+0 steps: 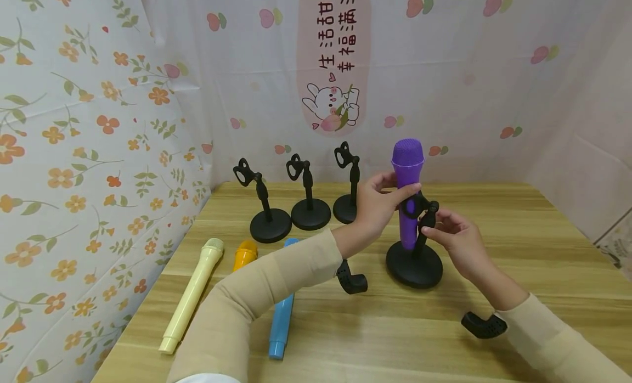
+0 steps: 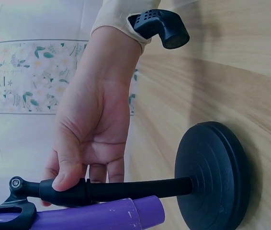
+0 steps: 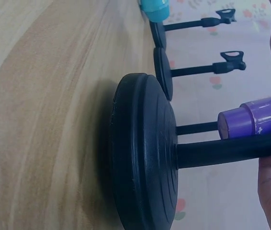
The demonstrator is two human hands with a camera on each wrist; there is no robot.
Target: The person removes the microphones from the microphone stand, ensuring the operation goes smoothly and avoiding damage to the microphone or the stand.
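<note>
A purple microphone [image 1: 408, 177] stands upright with its mesh head up, its body inside the clip of a black microphone stand [image 1: 413, 265]. My left hand [image 1: 376, 202] grips the microphone's body just above the clip, thumb across the near side. With thumb and fingers my right hand [image 1: 456, 237] pinches the upper part of the stand's pole. The left wrist view shows that hand [image 2: 90, 143] on the pole, beside the microphone's lower end [image 2: 107, 214]. The stand's round base [image 3: 145, 148] rests on the table, and the microphone's bottom end [image 3: 236, 123] hangs above it.
Three more black stands with bare clips [image 1: 269, 224] [image 1: 310, 212] [image 1: 345, 207] line the table's back left. A cream microphone [image 1: 192, 295], an orange microphone [image 1: 245, 254] and a blue microphone [image 1: 280, 325] lie at left, the latter two partly behind my left arm. A patterned curtain [image 1: 247, 97] hangs behind.
</note>
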